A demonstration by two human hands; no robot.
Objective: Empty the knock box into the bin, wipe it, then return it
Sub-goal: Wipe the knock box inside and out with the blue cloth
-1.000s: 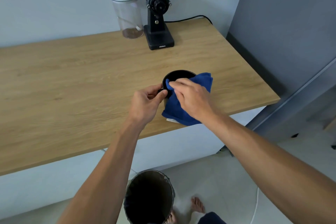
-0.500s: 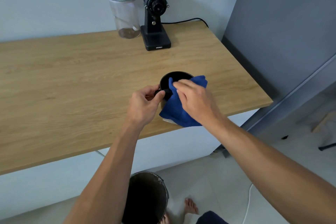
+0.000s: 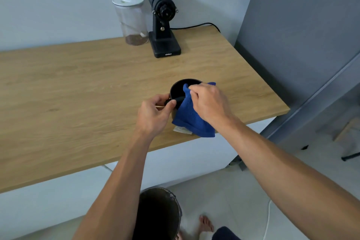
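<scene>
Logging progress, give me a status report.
Left hand steadies knock box. Right hand presses blue cloth inside. Nothing in the way.

Bare forearms point(image 3: 124, 181), bare feet point(image 3: 206, 223)

The knock box point(image 3: 178, 88) is black; the cloth point(image 3: 191, 121) draped over it is deep blue with a pale tag. The surface point(image 3: 78, 93) is light oak with wood grain. At the far edge, a black grinder point(image 3: 163, 25) stands beside a clear jar point(image 3: 132, 19) with a white lid and brown grounds. The bin point(image 3: 157, 214) is dark.

Home coffee corner: grinder point(image 3: 163, 19) and bean jar point(image 3: 132, 20) (bare feet below).
</scene>
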